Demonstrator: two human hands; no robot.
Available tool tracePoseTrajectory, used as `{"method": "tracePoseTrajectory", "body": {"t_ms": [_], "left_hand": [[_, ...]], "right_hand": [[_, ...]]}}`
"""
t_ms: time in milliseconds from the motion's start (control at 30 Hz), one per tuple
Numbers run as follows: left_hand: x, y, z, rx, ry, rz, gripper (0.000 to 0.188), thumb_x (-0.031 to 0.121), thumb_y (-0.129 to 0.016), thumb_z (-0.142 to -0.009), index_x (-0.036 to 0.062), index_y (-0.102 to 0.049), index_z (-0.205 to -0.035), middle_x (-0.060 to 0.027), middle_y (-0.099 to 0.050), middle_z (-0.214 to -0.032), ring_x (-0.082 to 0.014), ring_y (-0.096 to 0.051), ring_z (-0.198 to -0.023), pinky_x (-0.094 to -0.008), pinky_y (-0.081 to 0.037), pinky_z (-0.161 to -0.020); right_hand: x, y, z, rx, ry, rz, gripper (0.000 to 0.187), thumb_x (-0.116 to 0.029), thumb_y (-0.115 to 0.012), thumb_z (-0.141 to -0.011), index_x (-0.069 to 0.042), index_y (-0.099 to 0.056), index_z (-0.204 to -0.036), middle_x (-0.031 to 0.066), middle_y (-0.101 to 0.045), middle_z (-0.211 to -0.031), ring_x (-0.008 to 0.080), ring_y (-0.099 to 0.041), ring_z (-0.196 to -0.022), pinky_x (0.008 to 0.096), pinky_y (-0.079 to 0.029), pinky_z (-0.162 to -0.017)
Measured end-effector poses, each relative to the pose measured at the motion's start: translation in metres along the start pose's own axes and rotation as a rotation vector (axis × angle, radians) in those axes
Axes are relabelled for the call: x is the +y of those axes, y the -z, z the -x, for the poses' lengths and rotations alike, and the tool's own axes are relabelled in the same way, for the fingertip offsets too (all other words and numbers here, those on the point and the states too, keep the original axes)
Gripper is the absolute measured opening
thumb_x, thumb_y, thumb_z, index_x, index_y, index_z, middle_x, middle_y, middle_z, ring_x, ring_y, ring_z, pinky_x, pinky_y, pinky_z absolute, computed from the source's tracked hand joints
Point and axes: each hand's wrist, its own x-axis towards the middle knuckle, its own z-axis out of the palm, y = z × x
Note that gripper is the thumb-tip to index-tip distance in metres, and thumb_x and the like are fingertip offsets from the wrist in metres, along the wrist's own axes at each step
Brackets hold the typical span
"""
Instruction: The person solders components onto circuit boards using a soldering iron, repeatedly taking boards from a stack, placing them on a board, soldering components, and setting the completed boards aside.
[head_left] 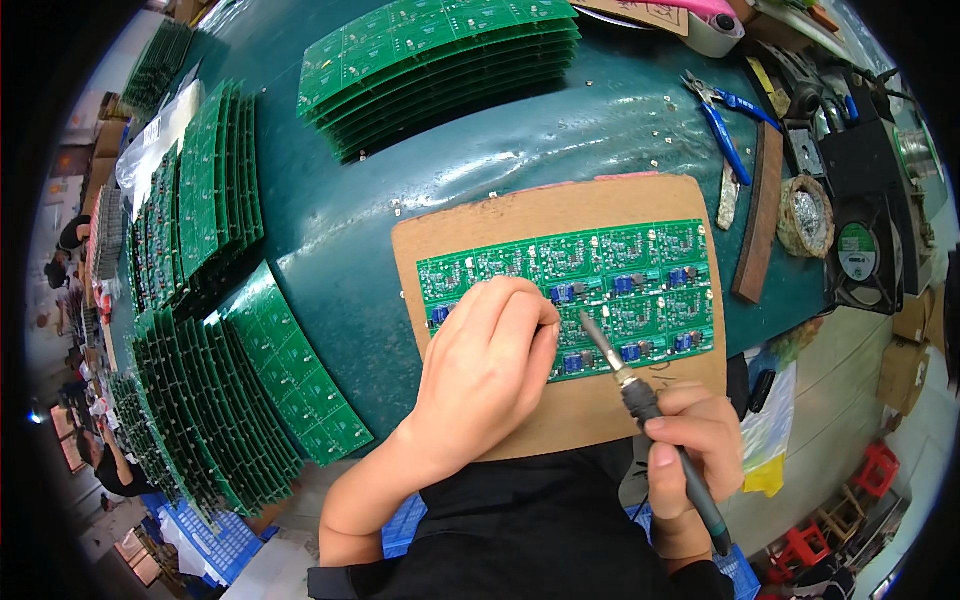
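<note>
A green circuit board panel (630, 240) with small chips and blue parts lies on a brown cardboard sheet (560, 425) in front of me. My right hand (697, 440) grips a soldering iron (640, 400) by its dark handle, its tip pointing at the panel's middle. Over the panel's left half, my left hand (485, 360) is closed with thumb and fingertips together, just left of the iron's tip. Whatever those fingers hold, if anything, is hidden. That hand also covers part of the panel.
Stacks of green boards stand at the back (430, 50) and left (215, 400) of the green table mat (340, 230). On the right lie blue-handled cutters (725, 130), a wooden strip (760, 210), a round tin-like dish (805, 217) and a black fan (858, 250). Solder wire (915, 155) sits behind.
</note>
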Motion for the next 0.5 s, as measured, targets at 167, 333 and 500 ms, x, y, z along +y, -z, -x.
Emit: {"method": "tracePoseTrajectory", "body": {"t_ms": [167,333,500], "left_hand": [[-0.0003,-0.0011,0.0008,-0.001,0.052,0.040,0.016,-0.004,-0.071,-0.078,0.0020,-0.061,-0.090,-0.0117,-0.062,-0.091,-0.0289,-0.062,-0.082,-0.0369,-0.051,-0.072],[0.0023,-0.0029,0.0000,-0.001,0.050,-0.012,0.018,-0.004,-0.072,-0.077,0.0022,-0.061,-0.090,-0.0113,-0.062,-0.091,-0.0286,-0.062,-0.082,-0.0363,-0.051,-0.072],[0.0042,-0.0014,-0.0004,-0.013,0.026,-0.084,0.018,-0.004,-0.071,-0.077,0.0025,-0.062,-0.091,-0.0106,-0.063,-0.092,-0.0283,-0.062,-0.083,-0.0361,-0.051,-0.072]], "right_hand": [[0.0031,0.0022,-0.0011,-0.046,-0.052,0.031,0.016,-0.002,-0.067,-0.076,0.004,-0.068,-0.090,0.0119,-0.059,-0.070,0.0244,-0.061,-0.062,0.0324,-0.049,-0.057],[0.0049,0.0009,-0.0037,-0.083,-0.066,0.025,0.016,-0.002,-0.067,-0.074,0.005,-0.069,-0.089,0.0121,-0.060,-0.069,0.0244,-0.061,-0.062,0.0321,-0.049,-0.057],[0.0060,0.0068,-0.0028,-0.040,-0.058,0.001,0.015,-0.006,-0.066,-0.077,0.003,-0.068,-0.088,0.0109,-0.059,-0.070,0.0250,-0.060,-0.063,0.0339,-0.049,-0.059]]}}
